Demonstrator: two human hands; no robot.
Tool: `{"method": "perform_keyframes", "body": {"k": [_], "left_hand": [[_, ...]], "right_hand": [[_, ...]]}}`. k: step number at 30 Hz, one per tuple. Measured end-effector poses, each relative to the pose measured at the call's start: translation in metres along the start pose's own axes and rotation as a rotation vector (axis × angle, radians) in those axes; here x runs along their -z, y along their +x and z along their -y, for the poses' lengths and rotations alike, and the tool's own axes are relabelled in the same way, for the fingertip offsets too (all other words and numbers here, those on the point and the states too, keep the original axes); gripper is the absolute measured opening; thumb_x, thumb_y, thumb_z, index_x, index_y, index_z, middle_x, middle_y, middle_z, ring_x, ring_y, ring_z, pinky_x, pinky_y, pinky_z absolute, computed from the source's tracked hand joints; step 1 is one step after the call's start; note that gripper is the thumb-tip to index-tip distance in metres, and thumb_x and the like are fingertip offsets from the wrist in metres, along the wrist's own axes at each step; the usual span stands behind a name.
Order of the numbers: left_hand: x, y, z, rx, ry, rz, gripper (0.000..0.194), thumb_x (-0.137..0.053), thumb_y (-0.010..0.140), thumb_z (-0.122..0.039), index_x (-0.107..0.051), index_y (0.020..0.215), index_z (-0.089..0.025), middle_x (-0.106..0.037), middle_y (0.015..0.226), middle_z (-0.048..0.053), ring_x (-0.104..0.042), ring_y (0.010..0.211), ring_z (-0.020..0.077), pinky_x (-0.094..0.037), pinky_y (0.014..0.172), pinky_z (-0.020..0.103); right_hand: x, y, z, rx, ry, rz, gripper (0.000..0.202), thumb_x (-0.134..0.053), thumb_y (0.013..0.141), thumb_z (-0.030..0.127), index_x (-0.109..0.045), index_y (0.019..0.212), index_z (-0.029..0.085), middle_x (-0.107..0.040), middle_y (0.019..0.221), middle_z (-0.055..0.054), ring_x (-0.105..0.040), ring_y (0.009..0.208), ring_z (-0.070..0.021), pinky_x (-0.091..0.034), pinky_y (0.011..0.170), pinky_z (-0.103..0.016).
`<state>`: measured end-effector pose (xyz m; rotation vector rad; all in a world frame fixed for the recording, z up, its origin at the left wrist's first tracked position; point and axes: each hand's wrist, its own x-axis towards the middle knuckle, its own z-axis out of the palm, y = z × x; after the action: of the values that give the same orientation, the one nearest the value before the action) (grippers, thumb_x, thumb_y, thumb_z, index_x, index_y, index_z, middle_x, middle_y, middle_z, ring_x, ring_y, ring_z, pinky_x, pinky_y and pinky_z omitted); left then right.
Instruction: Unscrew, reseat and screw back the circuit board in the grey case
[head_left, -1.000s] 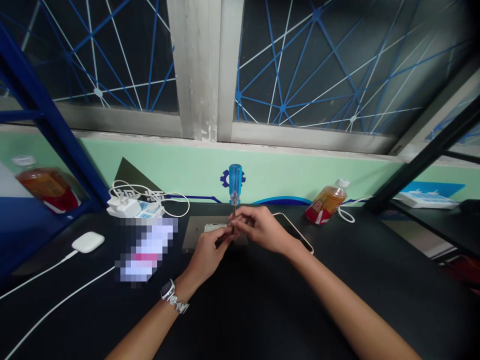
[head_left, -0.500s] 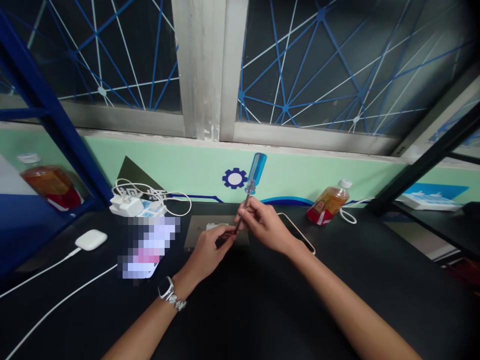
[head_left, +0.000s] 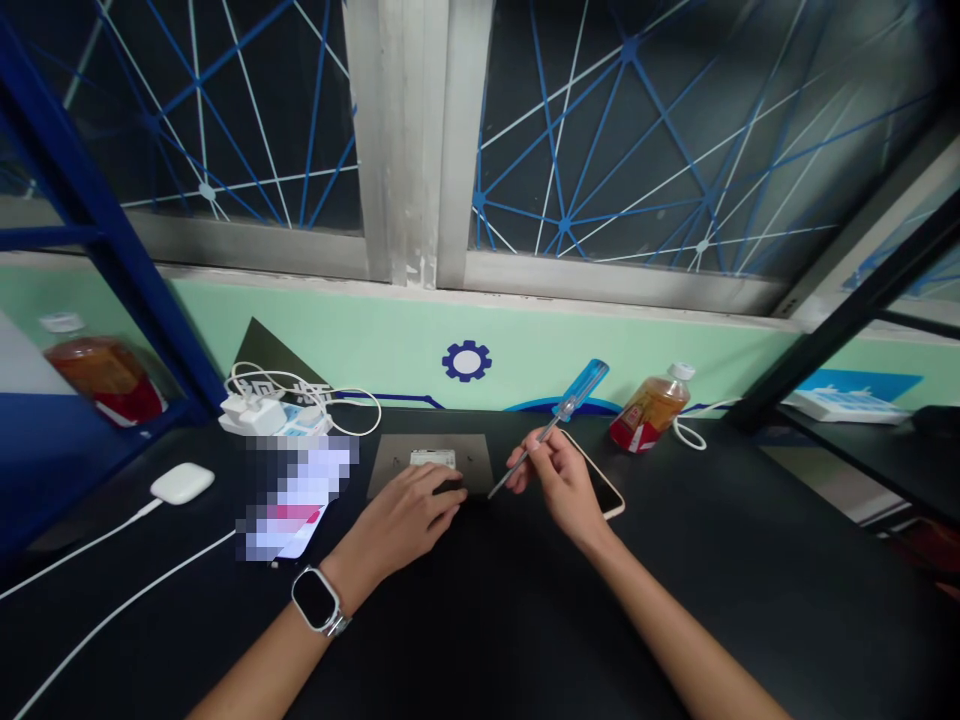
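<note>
From my remote seat, I watch a person's right hand (head_left: 559, 475) pinch a screwdriver (head_left: 568, 405) by its metal shaft over a black desk (head_left: 487, 620). The grip sits well below the handle, a hold that, I judge, favours light control of the tip over twisting force. The handle leans up and away to the right; the tip points down and left, by the near right corner of a grey mat (head_left: 390, 465). I cannot tell whether it touches there.

The left hand (head_left: 420, 505) lies low over the mat, fingers together and lightly bent, covering part of a small pale piece (head_left: 433, 457). That pose may serve to steady or shield what is underneath, though I cannot tell whether the fingers hold anything; a dark patch under them is unreadable from here. The mat sits centred ahead of the person, within easy reach of both hands, likely for that reason. A phone (head_left: 611, 498) in a pale case lies partly behind the right hand, and a drink bottle (head_left: 651, 412) stands farther back, apparently out of the way.

The screwdriver itself shows a see-through blue handle, a clearer collar and a thin, straight, silvery shaft.
</note>
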<state>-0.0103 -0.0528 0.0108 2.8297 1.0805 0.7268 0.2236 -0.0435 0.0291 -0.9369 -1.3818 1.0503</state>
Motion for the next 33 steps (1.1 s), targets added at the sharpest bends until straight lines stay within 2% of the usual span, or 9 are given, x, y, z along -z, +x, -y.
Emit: {"method": "perform_keyframes", "body": {"k": [6,9,13,15,17,20,25,29,33], "left_hand": [[0.000,-0.001,-0.009,0.033,0.055,0.046,0.027,-0.045,0.097,-0.020,-0.068,0.113,-0.022,-0.064,0.124,0.008,-0.060,0.114,0.0254,-0.044,0.102,0.044],[0.002,-0.002,-0.006,0.043,0.037,0.042,0.031,-0.049,0.095,-0.022,-0.062,0.123,-0.025,-0.058,0.135,0.007,-0.053,0.124,0.0266,-0.039,0.107,0.046],[0.008,0.003,0.017,0.096,0.030,0.063,0.067,-0.063,0.085,-0.029,-0.038,0.147,-0.028,-0.036,0.155,0.009,-0.035,0.140,0.0316,-0.032,0.112,0.051],[0.009,0.008,0.033,0.106,0.049,0.098,0.083,-0.071,0.077,-0.036,-0.033,0.150,-0.028,-0.029,0.159,0.011,-0.026,0.144,0.0373,-0.026,0.113,0.057],[0.007,0.013,0.047,0.108,0.070,0.166,0.089,-0.073,0.074,-0.041,-0.030,0.152,-0.030,-0.027,0.159,0.012,-0.025,0.144,0.0398,-0.022,0.113,0.060],[0.005,0.016,0.051,0.125,0.109,0.238,0.082,-0.065,0.080,-0.054,-0.031,0.151,-0.032,-0.031,0.157,0.013,-0.032,0.141,0.0393,-0.024,0.111,0.060],[0.015,0.002,0.023,0.375,0.232,0.214,0.078,-0.039,0.087,-0.072,-0.037,0.150,-0.026,-0.046,0.144,0.020,-0.048,0.124,0.0439,-0.041,0.093,0.059],[0.027,-0.006,0.006,0.457,0.258,0.172,0.062,-0.031,0.096,-0.060,-0.056,0.136,-0.019,-0.049,0.138,0.019,-0.058,0.109,0.0380,-0.050,0.076,0.045],[0.022,0.007,0.012,0.371,0.322,0.009,0.044,-0.034,0.100,-0.039,-0.055,0.132,-0.017,-0.049,0.137,0.017,-0.048,0.122,0.0344,-0.044,0.093,0.047]], "right_hand": [[-0.002,-0.004,-0.004,-0.050,0.087,0.018,0.031,-0.056,0.092,0.051,-0.048,0.091,0.021,-0.068,0.079,-0.003,-0.064,0.053,-0.0137,-0.052,0.048,-0.026],[-0.003,-0.005,-0.002,-0.053,0.095,0.020,0.030,-0.056,0.092,0.050,-0.048,0.090,0.021,-0.068,0.077,-0.002,-0.063,0.051,-0.0136,-0.052,0.048,-0.026],[-0.003,-0.006,0.002,-0.057,0.128,-0.003,0.028,-0.057,0.092,0.048,-0.045,0.093,0.022,-0.066,0.070,0.001,-0.062,0.047,-0.0137,-0.052,0.046,-0.026],[-0.003,-0.006,0.002,-0.051,0.144,-0.024,0.027,-0.058,0.092,0.047,-0.044,0.094,0.023,-0.064,0.066,0.004,-0.059,0.044,-0.0129,-0.051,0.044,-0.026],[-0.003,-0.006,0.002,-0.041,0.154,-0.042,0.026,-0.058,0.092,0.045,-0.043,0.094,0.024,-0.062,0.063,0.006,-0.058,0.041,-0.0123,-0.050,0.043,-0.025],[-0.003,-0.006,0.000,-0.042,0.146,-0.044,0.026,-0.057,0.093,0.045,-0.043,0.096,0.024,-0.062,0.065,0.006,-0.060,0.042,-0.0128,-0.049,0.041,-0.023],[0.000,-0.005,-0.001,-0.059,0.103,-0.003,0.026,-0.056,0.093,0.046,-0.044,0.100,0.023,-0.065,0.069,0.004,-0.062,0.044,-0.0131,-0.049,0.041,-0.023],[0.000,-0.006,-0.002,-0.062,0.082,0.010,0.025,-0.056,0.094,0.044,-0.045,0.101,0.023,-0.065,0.071,0.003,-0.063,0.046,-0.0131,-0.049,0.043,-0.023],[-0.003,-0.008,-0.003,-0.057,0.065,0.022,0.024,-0.054,0.095,0.044,-0.045,0.101,0.024,-0.065,0.071,0.002,-0.063,0.046,-0.0130,-0.049,0.043,-0.023]]}}
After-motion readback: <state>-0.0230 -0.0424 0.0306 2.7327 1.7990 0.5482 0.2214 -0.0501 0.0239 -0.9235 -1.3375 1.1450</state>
